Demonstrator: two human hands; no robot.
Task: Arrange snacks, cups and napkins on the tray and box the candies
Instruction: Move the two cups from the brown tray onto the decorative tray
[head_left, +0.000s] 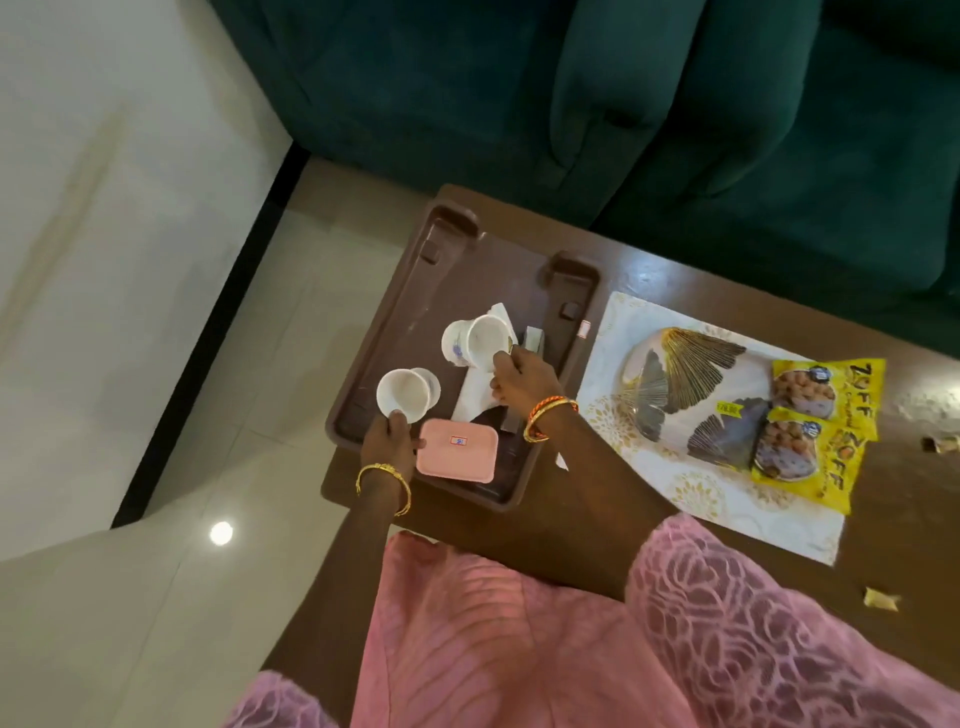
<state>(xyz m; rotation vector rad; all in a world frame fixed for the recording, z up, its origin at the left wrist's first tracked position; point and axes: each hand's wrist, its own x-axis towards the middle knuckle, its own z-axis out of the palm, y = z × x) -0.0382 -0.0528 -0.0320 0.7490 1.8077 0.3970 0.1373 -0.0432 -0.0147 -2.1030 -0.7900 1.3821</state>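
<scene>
At the middle of the frame, over the brown tray, the left hand pinched the rim of one white cup and the right hand pinched the rim of another, above the white napkins. The cups looked light but breakable, best held by rim or wall. The pink candy box lay closed at the tray's lower end.

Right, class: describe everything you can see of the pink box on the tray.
The pink box is a flat rounded rectangle, plastic by its look, with a small red and white label at the middle of its lid. The lid is on. It lies flat at the near end of the brown tray, beside the left hand, whose fingers hold a white cup. Whether that hand touches the box is unclear.
</scene>
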